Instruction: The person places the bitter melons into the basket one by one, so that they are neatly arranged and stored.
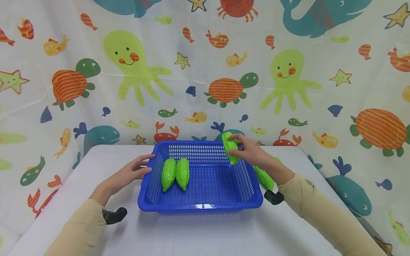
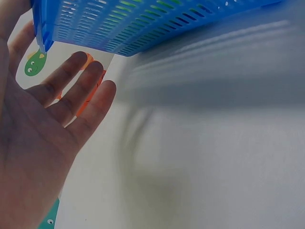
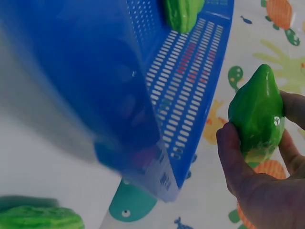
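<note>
Two green toy gourds (image 1: 175, 174) already lie side by side on the floor of the blue basket (image 1: 205, 202), towards its left wall and touching one another; that much of the loading looks done. A third gourd (image 1: 230, 147) is in the right hand (image 1: 251, 152), thumb and fingers wrapped round it, held above the basket's far right corner, over the rim but not yet inside; the right wrist view shows the same gourd clear of the basket wall, with nothing under it. A fourth gourd (image 1: 264, 177) lies on the white tabletop (image 1: 198, 234) just outside the basket's right wall, partly hidden under the right forearm; nobody is touching it.

The left hand (image 1: 134, 171) holds nothing; its fingers are straight and spread, resting by the basket's left rim, and from the head view the fingertips seem to touch the rim, though the left wrist view shows a gap between the fingers (image 2: 93, 81) and the blue wall, so I cannot say for certain; it looks like a steadying hand.

So by my reckoning the job stands about half finished: two in, one in the air over the corner, one waiting on the tabletop.
</note>
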A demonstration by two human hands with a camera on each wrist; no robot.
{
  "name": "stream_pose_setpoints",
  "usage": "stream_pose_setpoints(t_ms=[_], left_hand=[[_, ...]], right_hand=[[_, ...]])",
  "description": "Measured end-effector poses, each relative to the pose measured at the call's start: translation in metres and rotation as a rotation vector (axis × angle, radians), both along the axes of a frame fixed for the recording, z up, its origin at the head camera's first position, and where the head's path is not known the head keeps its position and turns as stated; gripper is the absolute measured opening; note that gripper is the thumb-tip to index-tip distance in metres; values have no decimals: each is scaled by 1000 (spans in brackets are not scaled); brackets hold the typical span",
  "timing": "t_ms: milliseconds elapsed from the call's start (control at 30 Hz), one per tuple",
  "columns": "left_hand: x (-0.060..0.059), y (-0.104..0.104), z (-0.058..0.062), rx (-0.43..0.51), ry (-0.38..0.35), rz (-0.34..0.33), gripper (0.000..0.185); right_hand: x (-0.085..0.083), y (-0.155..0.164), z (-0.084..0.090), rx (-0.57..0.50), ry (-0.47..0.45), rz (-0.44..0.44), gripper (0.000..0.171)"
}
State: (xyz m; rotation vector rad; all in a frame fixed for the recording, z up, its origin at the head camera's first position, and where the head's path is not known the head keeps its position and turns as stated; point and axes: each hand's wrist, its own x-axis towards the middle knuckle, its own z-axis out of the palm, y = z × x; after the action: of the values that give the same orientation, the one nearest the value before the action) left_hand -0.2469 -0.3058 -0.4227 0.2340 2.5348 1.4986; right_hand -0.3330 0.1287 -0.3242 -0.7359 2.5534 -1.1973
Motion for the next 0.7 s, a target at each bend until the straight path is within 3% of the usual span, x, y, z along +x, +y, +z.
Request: stream_pose_setpoints(t_ms=[300, 700], left_hand=[[1, 1, 1, 9, 0, -1, 64], [3, 3, 4, -8, -4, 10, 64]], right_hand=[[-1, -21, -3, -21, -71, 13, 45], [-6, -48, -13, 4, -98, 16, 42]])
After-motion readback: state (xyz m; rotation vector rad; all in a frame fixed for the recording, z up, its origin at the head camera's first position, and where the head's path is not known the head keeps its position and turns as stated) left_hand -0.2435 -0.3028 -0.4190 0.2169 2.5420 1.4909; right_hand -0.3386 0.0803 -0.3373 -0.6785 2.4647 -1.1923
